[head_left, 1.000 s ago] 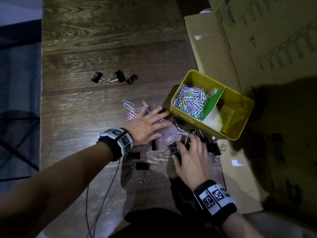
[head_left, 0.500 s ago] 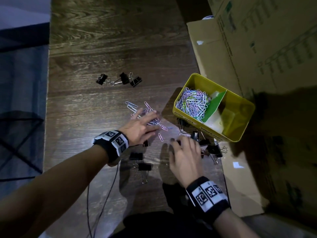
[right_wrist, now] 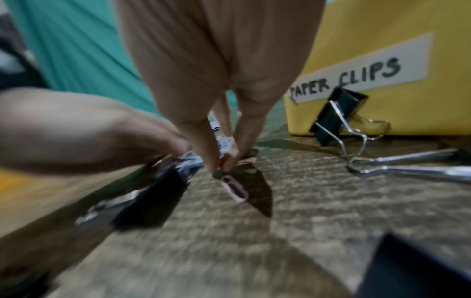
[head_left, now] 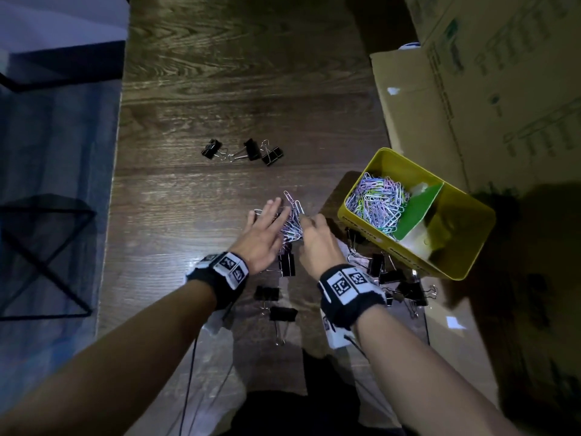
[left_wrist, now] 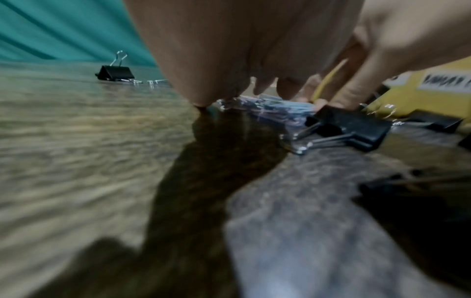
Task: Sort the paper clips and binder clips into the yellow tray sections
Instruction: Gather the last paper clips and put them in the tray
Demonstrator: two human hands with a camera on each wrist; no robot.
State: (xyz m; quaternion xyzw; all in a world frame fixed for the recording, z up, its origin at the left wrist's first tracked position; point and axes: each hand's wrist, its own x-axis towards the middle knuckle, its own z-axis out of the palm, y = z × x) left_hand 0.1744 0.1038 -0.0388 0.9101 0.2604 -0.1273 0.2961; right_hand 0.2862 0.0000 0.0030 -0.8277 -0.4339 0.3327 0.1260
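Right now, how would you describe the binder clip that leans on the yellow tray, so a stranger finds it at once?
Start at the yellow tray and find its near wall with the white label reading PAPER CLIPS. Just below that label a black binder clip leans tilted against the wall. Unlike the other binder clips, which lie on the wooden table, it is propped up and touches the tray.

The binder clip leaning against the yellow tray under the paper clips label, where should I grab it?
Pinch the binder clip by its black folded body, coming from above on the open table side. It is propped tilted against the yellow tray, wire handles splayed toward the table.
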